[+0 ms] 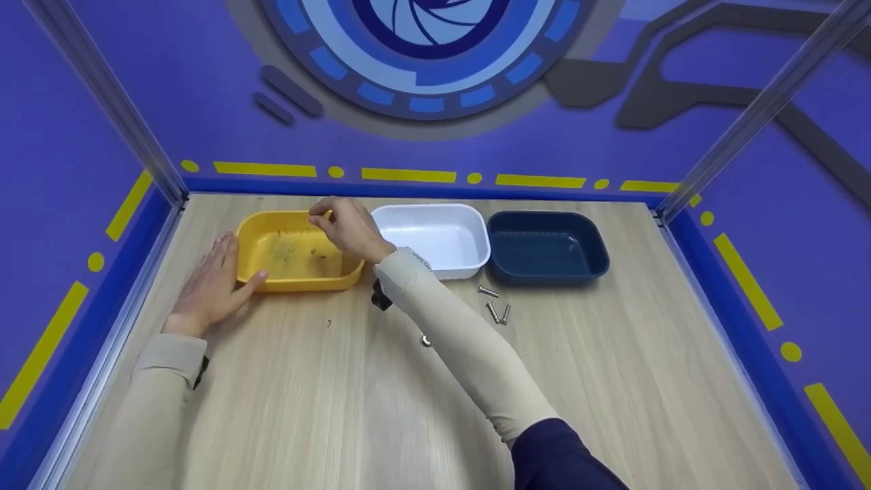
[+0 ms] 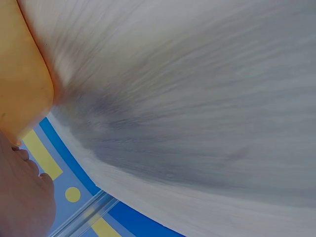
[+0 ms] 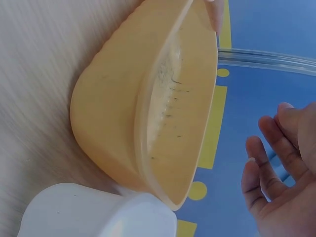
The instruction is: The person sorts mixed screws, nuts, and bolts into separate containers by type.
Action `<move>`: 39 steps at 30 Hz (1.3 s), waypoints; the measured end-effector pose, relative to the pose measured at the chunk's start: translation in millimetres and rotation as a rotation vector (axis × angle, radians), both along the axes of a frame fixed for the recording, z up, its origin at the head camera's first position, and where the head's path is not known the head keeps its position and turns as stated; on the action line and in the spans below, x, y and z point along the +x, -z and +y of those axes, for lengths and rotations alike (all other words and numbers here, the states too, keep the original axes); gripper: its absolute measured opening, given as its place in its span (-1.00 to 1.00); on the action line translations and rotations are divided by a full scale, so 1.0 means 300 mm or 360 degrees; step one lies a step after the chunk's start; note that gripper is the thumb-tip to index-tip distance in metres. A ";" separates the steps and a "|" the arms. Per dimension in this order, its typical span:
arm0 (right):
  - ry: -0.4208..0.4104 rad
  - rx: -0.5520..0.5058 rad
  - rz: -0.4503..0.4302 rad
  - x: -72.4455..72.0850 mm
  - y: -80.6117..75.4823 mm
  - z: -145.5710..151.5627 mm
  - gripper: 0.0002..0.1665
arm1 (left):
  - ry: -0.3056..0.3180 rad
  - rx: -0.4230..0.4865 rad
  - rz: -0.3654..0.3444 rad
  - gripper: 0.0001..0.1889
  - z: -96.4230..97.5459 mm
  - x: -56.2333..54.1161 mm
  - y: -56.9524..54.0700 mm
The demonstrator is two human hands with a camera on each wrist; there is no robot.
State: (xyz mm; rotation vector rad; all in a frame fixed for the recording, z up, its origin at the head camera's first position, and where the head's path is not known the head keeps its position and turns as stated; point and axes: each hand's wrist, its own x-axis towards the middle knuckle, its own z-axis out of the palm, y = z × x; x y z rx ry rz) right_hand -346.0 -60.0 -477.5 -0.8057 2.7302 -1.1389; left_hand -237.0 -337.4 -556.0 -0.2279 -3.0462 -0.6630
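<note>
My left hand (image 1: 212, 289) lies along the left end of the yellow bin (image 1: 299, 284), its fingers straight against the wall and the thumb at the front rim. Small dark bits are scattered on that bin's floor. Over the bin's right half hovers my right hand (image 1: 350, 228), bent at the wrist, with thumb and index tips close together. In the right wrist view the fingers (image 3: 284, 150) are loosely bent above the rim, and nothing shows between them. The left wrist view catches the toe-like row of knuckles of the left hand (image 2: 24, 192) beside the yellow wall.
A white bin (image 1: 435, 241) and a dark blue bin (image 1: 548, 248) stand in a row to the right. Several screws, one here (image 1: 488, 291), lie before them. A small shiny metal piece (image 1: 426, 341) sits by the right forearm, and a tiny hook-shaped bit (image 1: 329, 323) lies before the yellow bin.
</note>
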 end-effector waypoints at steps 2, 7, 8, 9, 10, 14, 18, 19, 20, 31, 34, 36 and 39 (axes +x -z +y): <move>-0.0012 -0.0004 0.0017 0.008 0.002 0.000 -0.72 | 0.0000 -0.0001 -0.0001 0.08 0.000 0.004 0.004; -0.0083 -0.0011 0.0087 0.031 0.008 -0.001 -0.73 | -0.0020 0.0002 -0.0014 0.09 0.001 0.018 0.006; -0.0097 -0.0015 0.0094 0.036 0.010 0.000 -0.73 | -0.0023 0.0003 -0.0020 0.09 0.001 0.019 0.005; -0.0109 -0.0014 0.0097 0.041 0.012 0.001 -0.73 | -0.0030 0.0000 -0.0024 0.09 0.002 0.019 0.004; -0.0121 -0.0014 0.0100 0.047 0.014 0.004 -0.73 | -0.0033 -0.0002 -0.0030 0.09 0.002 0.018 0.002; -0.0162 -0.0021 0.0066 0.075 0.027 0.021 -0.72 | -0.0039 -0.0017 -0.0035 0.09 0.003 0.011 -0.008; -0.0183 -0.0029 0.0023 0.104 0.044 0.045 -0.70 | -0.0041 -0.0013 -0.0044 0.11 0.006 0.006 -0.013; -0.0185 -0.0027 0.0010 0.112 0.048 0.049 -0.69 | -0.0043 -0.0010 -0.0046 0.11 0.007 0.006 -0.014; -0.0194 -0.0029 0.0006 0.120 0.052 0.054 -0.69 | -0.0045 -0.0008 -0.0045 0.11 0.006 0.006 -0.014; -0.0287 -0.0120 0.0063 0.203 0.117 0.094 -0.72 | -0.0038 -0.0019 -0.0003 0.10 -0.001 -0.007 -0.016; -0.0313 -0.0142 0.0071 0.228 0.142 0.107 -0.72 | -0.0028 -0.0006 0.0004 0.10 0.006 -0.007 -0.013; -0.0329 -0.0153 0.0069 0.244 0.159 0.114 -0.72 | -0.0022 0.0009 0.0006 0.09 0.008 -0.003 -0.008; -0.0360 -0.0174 0.0073 0.269 0.185 0.122 -0.72 | -0.0021 0.0015 0.0005 0.09 0.011 0.003 -0.003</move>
